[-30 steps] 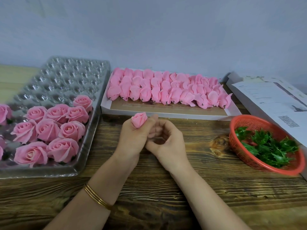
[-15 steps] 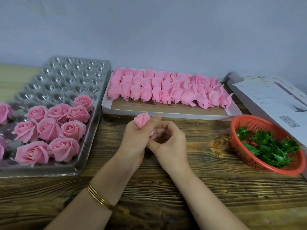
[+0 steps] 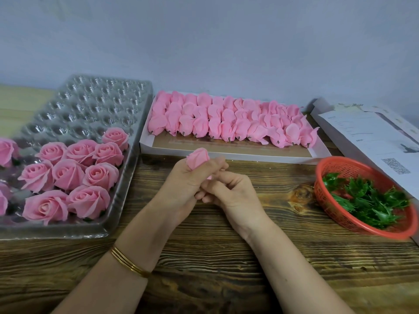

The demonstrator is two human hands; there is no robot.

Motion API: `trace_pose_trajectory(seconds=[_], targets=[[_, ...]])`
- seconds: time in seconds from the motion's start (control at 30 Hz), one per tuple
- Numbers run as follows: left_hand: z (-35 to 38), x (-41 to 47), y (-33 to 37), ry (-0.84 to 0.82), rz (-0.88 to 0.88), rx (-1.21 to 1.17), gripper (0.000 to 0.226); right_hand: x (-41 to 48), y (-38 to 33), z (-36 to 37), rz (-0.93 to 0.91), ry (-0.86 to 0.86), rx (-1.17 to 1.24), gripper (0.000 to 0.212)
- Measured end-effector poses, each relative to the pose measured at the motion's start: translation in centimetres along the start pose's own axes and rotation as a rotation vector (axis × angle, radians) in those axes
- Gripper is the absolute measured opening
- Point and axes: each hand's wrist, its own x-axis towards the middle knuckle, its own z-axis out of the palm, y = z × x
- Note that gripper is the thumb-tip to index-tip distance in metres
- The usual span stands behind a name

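Note:
My left hand (image 3: 183,184) grips a pink rose bud (image 3: 198,157) upright, its head sticking out above the thumb and forefinger. My right hand (image 3: 233,192) is curled against the left hand, its fingertips at the bud's lower part, where a bit of pink shows between the fingers. Both hands hover over the wooden table (image 3: 204,257) in the middle of the view. What the right fingers pinch is mostly hidden.
A clear plastic cell tray (image 3: 90,105) at the left holds several finished pink roses (image 3: 68,175). A white flat box (image 3: 235,152) behind the hands holds rows of pink buds (image 3: 226,118). A red basket (image 3: 326,198) of green leaf pieces (image 3: 367,200) stands right, beside printed papers (image 3: 374,134).
The bud has been raised slightly and turned in my left hand. My right hand's fingers have curled closer under it. Nothing else has moved.

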Motion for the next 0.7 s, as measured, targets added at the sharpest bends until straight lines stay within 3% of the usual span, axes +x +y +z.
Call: trace_pose_trajectory(seconds=[0.1, 0.17, 0.27, 0.43, 0.5, 0.6, 0.7], targets=[[0.0, 0.0, 0.0, 0.032, 0.008, -0.004, 0.032, 0.1, 0.1, 0.0, 0.077, -0.015, 0.105, 0.019], [0.2, 0.2, -0.1, 0.078, 0.024, -0.027, 0.033, 0.1, 0.2, 0.0, 0.023, 0.013, 0.056, 0.012], [0.1, 0.5, -0.6, 0.132, 0.057, -0.073, 0.044, 0.0, 0.4, 0.0, -0.081, 0.07, -0.063, 0.022], [0.3, 0.5, -0.9, 0.116, 0.048, -0.044, 0.018, -0.1, 0.3, 0.2, -0.155, 0.128, -0.165, 0.028], [0.2, 0.4, -0.6, 0.097, 0.037, -0.034, 0.025, -0.2, 0.2, 0.2, -0.159, 0.12, -0.156, 0.029], [0.0, 0.1, 0.0, 0.023, 0.022, 0.01, 0.037, -0.2, 0.1, 0.0, -0.114, 0.088, -0.116, 0.026], [-0.1, -0.3, 0.4, -0.04, -0.002, 0.014, 0.039, 0.0, -0.3, 0.0, 0.043, -0.006, 0.063, 0.028]])
